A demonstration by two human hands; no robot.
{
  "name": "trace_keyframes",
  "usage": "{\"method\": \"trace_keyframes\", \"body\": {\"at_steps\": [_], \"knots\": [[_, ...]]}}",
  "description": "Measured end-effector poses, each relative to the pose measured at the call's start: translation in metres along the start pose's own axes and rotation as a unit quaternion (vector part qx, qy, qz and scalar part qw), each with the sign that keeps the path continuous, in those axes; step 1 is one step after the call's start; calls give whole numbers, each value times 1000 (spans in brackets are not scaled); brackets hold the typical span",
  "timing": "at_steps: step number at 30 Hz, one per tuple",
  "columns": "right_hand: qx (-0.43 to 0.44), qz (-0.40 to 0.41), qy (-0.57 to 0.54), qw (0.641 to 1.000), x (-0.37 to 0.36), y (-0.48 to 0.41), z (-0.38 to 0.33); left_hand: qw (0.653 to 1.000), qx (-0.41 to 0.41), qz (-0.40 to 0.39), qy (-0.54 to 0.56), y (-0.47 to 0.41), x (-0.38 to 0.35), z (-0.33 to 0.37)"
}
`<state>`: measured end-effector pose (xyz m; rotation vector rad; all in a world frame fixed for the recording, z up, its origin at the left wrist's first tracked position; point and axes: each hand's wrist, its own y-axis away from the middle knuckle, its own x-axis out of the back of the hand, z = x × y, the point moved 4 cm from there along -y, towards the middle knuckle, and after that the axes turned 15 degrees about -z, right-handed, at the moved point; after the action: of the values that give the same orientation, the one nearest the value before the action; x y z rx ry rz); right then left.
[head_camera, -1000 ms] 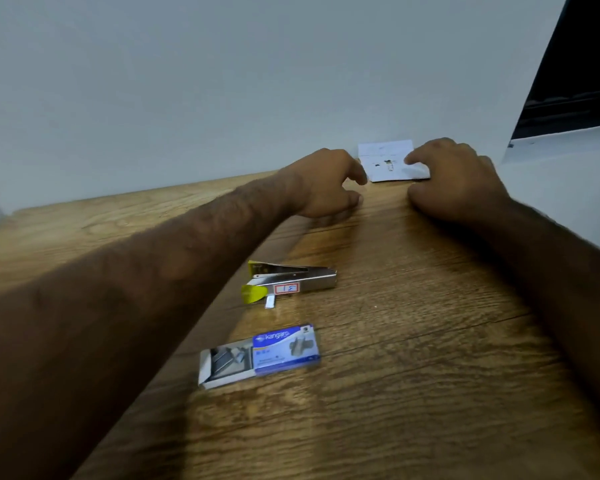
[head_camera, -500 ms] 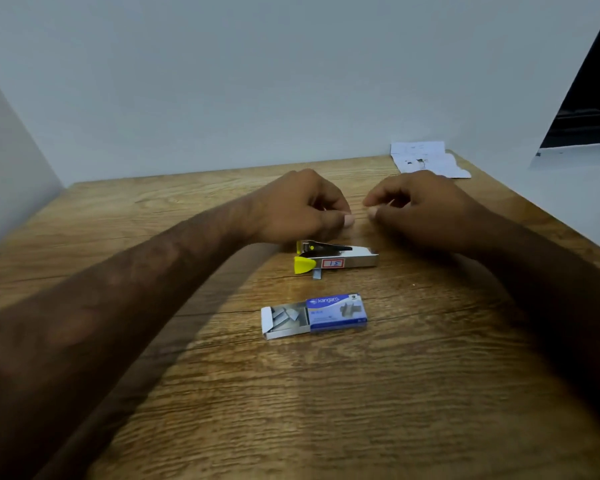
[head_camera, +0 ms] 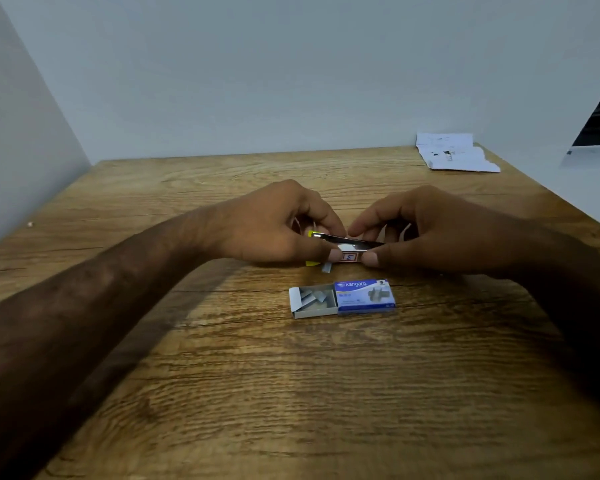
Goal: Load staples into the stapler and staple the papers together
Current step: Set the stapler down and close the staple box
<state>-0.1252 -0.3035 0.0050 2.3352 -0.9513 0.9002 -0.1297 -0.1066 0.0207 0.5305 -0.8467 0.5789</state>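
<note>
Head cam showed the wooden table (head_camera: 222, 393) with both hands pulled back to the middle, when a second earlier they'd been over at the far right corner on the papers (head_camera: 454, 157). The left hand (head_camera: 271, 226) pinched the yellow-tipped end of the stapler (head_camera: 350, 249) and the right hand (head_camera: 430, 230) pinched the other end, whereas half a second before it just lay there untouched. The papers were left by the wall, well apart. The blue staple box (head_camera: 364, 296) sat just nearer, tray slid out. A short staple strip (head_camera: 327, 267) lay right under the stapler. My guess: loading was only starting, no stapling yet.
</note>
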Motion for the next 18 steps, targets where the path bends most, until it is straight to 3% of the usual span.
{"method": "trace_keyframes", "body": {"at_steps": [11,18], "knots": [[73,62,-1,995,-3,-4,-22,993,-38,91,67,20,2,-16],[95,45,-11,994,-20,-20,-33,992,-39,94,70,46,4,-31]]}}
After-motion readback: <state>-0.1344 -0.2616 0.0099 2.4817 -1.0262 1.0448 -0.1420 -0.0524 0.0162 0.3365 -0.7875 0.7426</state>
